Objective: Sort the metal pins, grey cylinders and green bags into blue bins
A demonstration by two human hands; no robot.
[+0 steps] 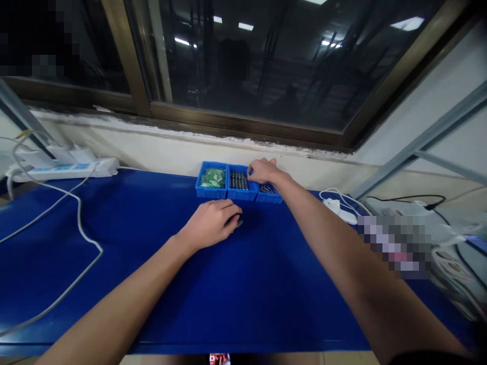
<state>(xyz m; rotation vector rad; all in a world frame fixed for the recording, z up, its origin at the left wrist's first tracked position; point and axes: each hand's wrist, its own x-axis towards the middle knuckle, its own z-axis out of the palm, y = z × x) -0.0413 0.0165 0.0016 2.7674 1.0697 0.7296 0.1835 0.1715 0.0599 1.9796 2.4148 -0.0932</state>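
Observation:
My left hand (212,223) rests low over the blue table, its fingers curled closed. A small grey, metal-looking piece (239,223) sticks out by its thumb; most of it is hidden. Farther back, my right hand (264,171) reaches over the middle blue bin (242,194), fingers bent down and closed together; whatever they may hold is hidden. Several dark metal rods (239,180) lie side by side in that bin. The left blue bin (211,193) contains green-and-clear plastic pieces (213,177). Small ring-like metal parts (267,188) lie in the right blue bin (270,198), partly under my right wrist.
The bins stand against the wall below a dark window (243,66). A white power strip (64,171) and a long cable (79,218) lie on the left. On the right are a white object with a cord (340,210) and a metal frame bar (418,147).

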